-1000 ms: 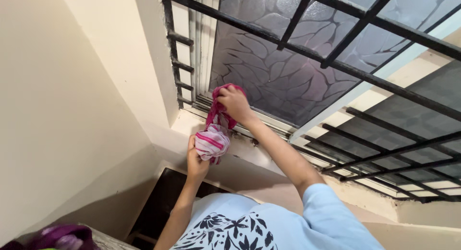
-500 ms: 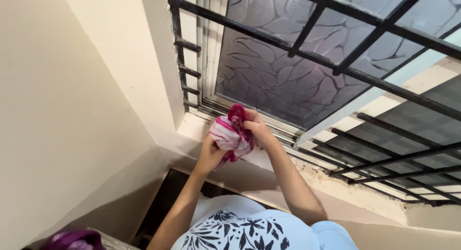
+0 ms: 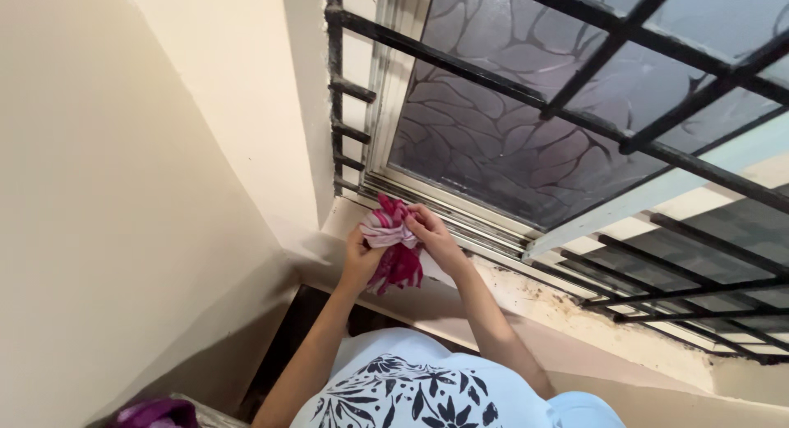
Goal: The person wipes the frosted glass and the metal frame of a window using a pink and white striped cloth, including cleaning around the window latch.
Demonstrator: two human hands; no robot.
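Windowsill (image 3: pixel 526 292): both hands (image 3: pixel 362 260) now bunch lowered cloth (image 3: pixel 393 246).

Soft daylight through the frosted window (image 3: pixel 526 149), gentle wall shadows, sharp focus, wide-angle edge stretch

Black grille bars (image 3: pixel 493 79) block reach to the patterned glass (image 3: pixel 509 149); only narrow gaps between bars remain. The sill (image 3: pixel 526 292) below lies open, bounded left by the wall (image 3: pixel 123 190).

Soft striped cloth (image 3: pixel 393 243); textured frosted glass (image 3: pixel 509 140) behind matt metal bars (image 3: pixel 460 62) (sill rough).
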